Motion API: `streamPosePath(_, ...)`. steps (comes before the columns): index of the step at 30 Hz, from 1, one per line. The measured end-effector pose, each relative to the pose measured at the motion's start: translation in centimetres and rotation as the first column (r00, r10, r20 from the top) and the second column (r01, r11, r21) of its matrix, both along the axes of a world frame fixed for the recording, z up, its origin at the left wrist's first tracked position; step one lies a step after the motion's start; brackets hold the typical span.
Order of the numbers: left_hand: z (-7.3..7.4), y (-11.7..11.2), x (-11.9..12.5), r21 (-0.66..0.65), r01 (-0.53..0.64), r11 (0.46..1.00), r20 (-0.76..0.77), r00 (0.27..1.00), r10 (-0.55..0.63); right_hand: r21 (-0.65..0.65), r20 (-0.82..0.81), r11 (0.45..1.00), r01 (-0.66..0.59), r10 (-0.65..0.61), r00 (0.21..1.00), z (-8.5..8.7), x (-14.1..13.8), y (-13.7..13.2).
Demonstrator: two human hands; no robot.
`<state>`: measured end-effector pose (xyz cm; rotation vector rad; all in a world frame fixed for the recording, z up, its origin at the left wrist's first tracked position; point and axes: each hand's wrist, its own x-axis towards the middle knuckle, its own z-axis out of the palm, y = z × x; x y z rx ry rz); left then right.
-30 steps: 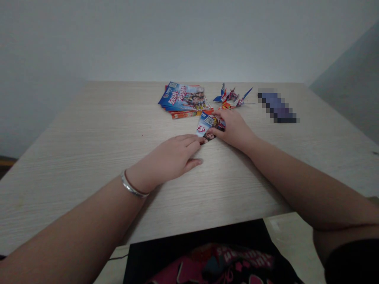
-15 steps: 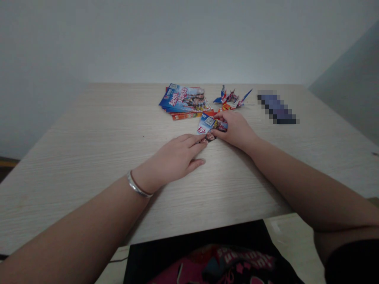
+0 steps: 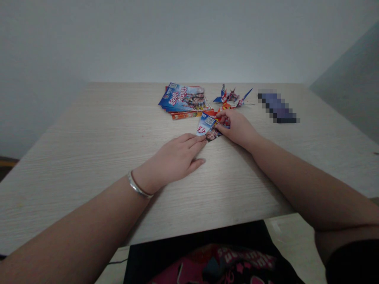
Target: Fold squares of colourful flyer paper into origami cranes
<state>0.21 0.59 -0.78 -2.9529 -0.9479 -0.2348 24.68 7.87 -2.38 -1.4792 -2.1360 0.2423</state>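
A small folded sheet of printed paper (image 3: 209, 127), blue, white and red, lies on the wooden table (image 3: 89, 130) between my hands. My left hand (image 3: 174, 157) lies flat with fingers stretched out, its fingertips pressing the paper's near corner. My right hand (image 3: 238, 126) has its fingers curled over the paper's right side, pinching or pressing a fold there. A silver bracelet (image 3: 137, 188) circles my left wrist.
A stack of printed leaflets (image 3: 183, 100) lies beyond the paper. Several folded paper cranes (image 3: 232, 96) sit to its right. A pixelated dark object (image 3: 278, 107) lies at the far right. The table's near edge runs above my lap; walls stand behind and to the right.
My right hand has shifted slightly along the folded paper, uncovering more of its lower corner. My left hand has barely moved.
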Motion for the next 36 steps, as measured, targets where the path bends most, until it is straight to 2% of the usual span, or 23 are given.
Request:
streamPosePath(10, -0.3, 0.2, -0.2, 0.023, 0.021, 1.000, 0.018, 1.000, -0.022, 0.076, 0.117, 0.993, -0.092, 0.083, 0.990, -0.2, 0.2, -0.1)
streamPosePath(16, -0.4, 0.1, -0.1, 0.016, 0.001, 1.000, 0.024, 1.000, -0.002, 0.104, 0.233, 0.980, -0.167, 0.139, 0.962, 0.3, 0.0, -0.4)
streamPosePath(28, -0.2, 0.0, 0.1, -0.001, -0.013, 1.000, 0.003, 1.000, 0.013, 0.011, 0.328, 1.000, -0.026, 0.021, 0.945, 1.5, -0.9, -1.0)
streamPosePath(32, -0.1, 0.1, 0.0, 0.003, -0.004, 1.000, 0.011, 1.000, 0.004, -0.102, 0.362, 0.992, 0.068, -0.027, 0.932, 2.4, -0.6, -0.8)
streamPosePath(36, -0.1, 0.1, -0.1, 0.008, 0.003, 1.000, 0.008, 1.000, -0.003, -0.236, 0.392, 0.947, 0.219, -0.113, 0.913, 3.1, 0.2, -0.3)
